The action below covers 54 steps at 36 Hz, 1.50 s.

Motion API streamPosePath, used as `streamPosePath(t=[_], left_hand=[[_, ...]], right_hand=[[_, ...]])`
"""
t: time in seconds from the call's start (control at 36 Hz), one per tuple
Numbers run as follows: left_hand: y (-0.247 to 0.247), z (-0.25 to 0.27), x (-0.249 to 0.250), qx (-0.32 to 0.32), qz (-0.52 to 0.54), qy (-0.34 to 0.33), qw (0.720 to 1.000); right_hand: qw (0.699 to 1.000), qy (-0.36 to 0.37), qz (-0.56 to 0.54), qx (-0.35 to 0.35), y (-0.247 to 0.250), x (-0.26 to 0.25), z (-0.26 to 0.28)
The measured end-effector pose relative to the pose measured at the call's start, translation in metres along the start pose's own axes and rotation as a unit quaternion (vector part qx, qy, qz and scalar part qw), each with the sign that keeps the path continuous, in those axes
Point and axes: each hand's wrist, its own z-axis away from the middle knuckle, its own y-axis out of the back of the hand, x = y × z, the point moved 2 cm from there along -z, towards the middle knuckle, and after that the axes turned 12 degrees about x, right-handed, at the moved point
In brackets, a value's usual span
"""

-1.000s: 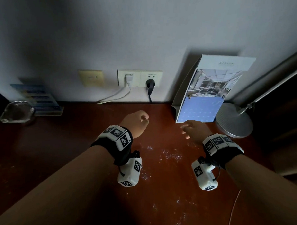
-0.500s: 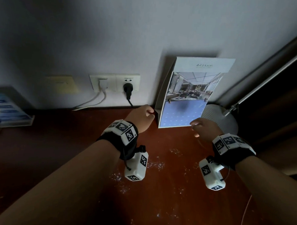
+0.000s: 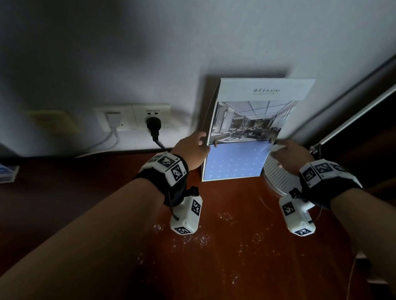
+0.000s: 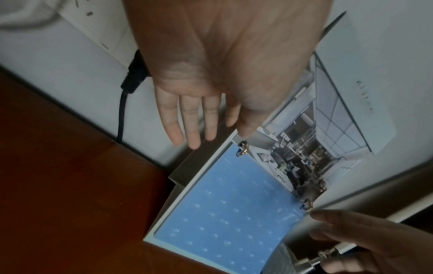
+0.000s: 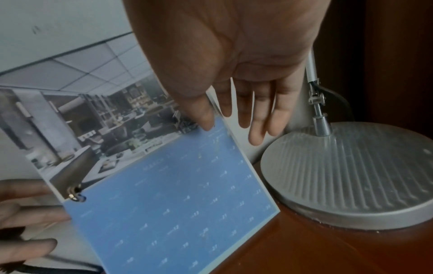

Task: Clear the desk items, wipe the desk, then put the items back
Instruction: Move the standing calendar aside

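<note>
Since half a second ago: both hands have reached the calendar's side edges.
Desk calendar (image 3: pixel 245 129), one: just left of the lamp base (image 3: pixel 278 179), standing on the desk (image 3: pixel 210 263), long axis upright, face toward the person.
Binder rings (image 4: pixel 243 147), two.
Left hand (image 3: pixel 189 150), right hand (image 3: pixel 288 153): thumbs on the front, fingers straight behind, unclenched.

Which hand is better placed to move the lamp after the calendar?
Right. The right hand is close beside the lamp base; the left hand is across the calendar from it.
</note>
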Motion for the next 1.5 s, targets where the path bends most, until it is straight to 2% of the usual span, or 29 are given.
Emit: streamPosePath(t=[0.11, 0.22, 0.36, 0.53, 0.75, 0.97, 1.22, 1.5], left_hand=[[-0.005, -0.012, 0.001, 0.011, -0.007, -0.015, 1.000], [-0.011, -0.019, 0.002, 0.026, -0.029, -0.055, 0.998], [-0.015, -0.022, 0.001, 0.040, -0.051, -0.063, 0.996], [-0.016, -0.021, -0.001, 0.043, -0.038, -0.061, 0.997], [-0.007, -0.008, -0.008, 0.047, -0.016, -0.066, 0.997], [0.017, 0.016, -0.026, 0.029, -0.004, -0.063, 0.998], [0.054, 0.042, -0.057, 0.060, -0.025, -0.067, 0.996], [0.103, 0.070, -0.098, 0.078, -0.020, -0.060, 0.995]], right_hand=[[1.000, -0.005, -0.001, 0.028, 0.001, -0.001, -0.010], [0.998, -0.007, -0.052, 0.022, 0.000, -0.006, -0.018], [0.994, -0.021, -0.100, 0.043, -0.002, -0.003, -0.032], [0.988, -0.018, -0.149, 0.035, -0.003, -0.008, -0.030], [0.981, -0.009, -0.193, -0.002, 0.007, -0.030, -0.002], [0.984, -0.011, -0.176, -0.022, 0.009, -0.053, 0.026], [0.978, 0.009, -0.204, -0.042, -0.001, -0.089, 0.060], [0.982, 0.043, -0.177, -0.044, -0.019, -0.133, 0.098]])
